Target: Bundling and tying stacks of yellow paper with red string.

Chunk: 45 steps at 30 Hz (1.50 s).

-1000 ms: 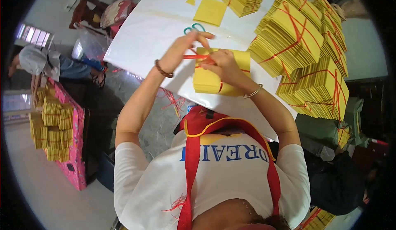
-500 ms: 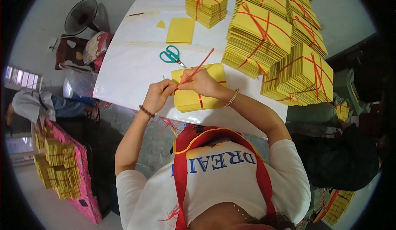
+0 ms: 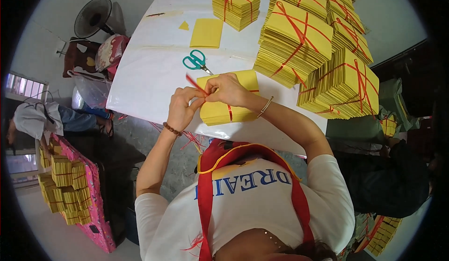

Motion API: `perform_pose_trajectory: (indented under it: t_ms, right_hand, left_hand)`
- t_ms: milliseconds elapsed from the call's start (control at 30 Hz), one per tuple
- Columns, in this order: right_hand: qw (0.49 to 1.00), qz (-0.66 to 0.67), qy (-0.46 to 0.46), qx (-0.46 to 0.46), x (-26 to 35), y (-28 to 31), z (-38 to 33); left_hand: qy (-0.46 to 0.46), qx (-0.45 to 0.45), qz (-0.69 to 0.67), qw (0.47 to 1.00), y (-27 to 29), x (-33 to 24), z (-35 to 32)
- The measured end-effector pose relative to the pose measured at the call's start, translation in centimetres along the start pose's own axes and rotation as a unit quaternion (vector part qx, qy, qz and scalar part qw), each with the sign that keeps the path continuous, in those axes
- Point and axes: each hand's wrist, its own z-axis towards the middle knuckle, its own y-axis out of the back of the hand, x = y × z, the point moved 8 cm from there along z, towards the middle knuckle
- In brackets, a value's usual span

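Note:
In front of me on the white table lies a stack of yellow paper [image 3: 216,113] with red ribbon around it. My left hand [image 3: 184,105] is at the stack's left edge, thumb and finger pinched on the red ribbon [image 3: 195,84]. Over the top of the stack, my right hand [image 3: 228,90] pinches the same ribbon close beside the left fingertips. One ribbon end sticks up and leftward from between the hands. Teal-handled scissors [image 3: 194,60] rest just beyond the stack, blade tips toward it.
Tied yellow bundles [image 3: 299,36] are piled at the right of the table [image 3: 154,74]. A single tied bundle [image 3: 235,7], a flat yellow piece [image 3: 206,33] and a small scrap [image 3: 184,25] lie farther back. At left, more bundles [image 3: 65,186] sit on a pink surface [image 3: 91,186].
The ribbon end, which pointed up and right above my right hand, now points up and left. My hands have drawn closer together at the stack's left edge.

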Motion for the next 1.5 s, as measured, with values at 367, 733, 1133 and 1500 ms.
perform_pose_trajectory:
  t_ms: [367, 733, 1133, 1500]
  right_hand:
    - [0.997, -0.057, 0.034, -0.028, 0.4, 0.0, 0.0]
    - [0.936, -0.275, 0.164, -0.148, 4.3, -0.6, -1.5]
    - [0.894, -0.338, 0.210, -0.204, 4.2, -0.2, -2.7]
    - [0.923, -0.315, 0.166, -0.148, 3.3, -0.4, -2.5]
  left_hand:
    - [0.116, 0.054, -0.152, 0.980, -2.3, 2.6, -0.4]
    - [0.147, 0.067, -0.202, 0.966, -4.0, 4.2, 0.0]
    - [0.243, 0.123, -0.442, 0.855, -4.1, 4.9, 0.4]
    - [-0.095, 0.062, 0.045, 0.992, -2.1, 1.4, 2.1]
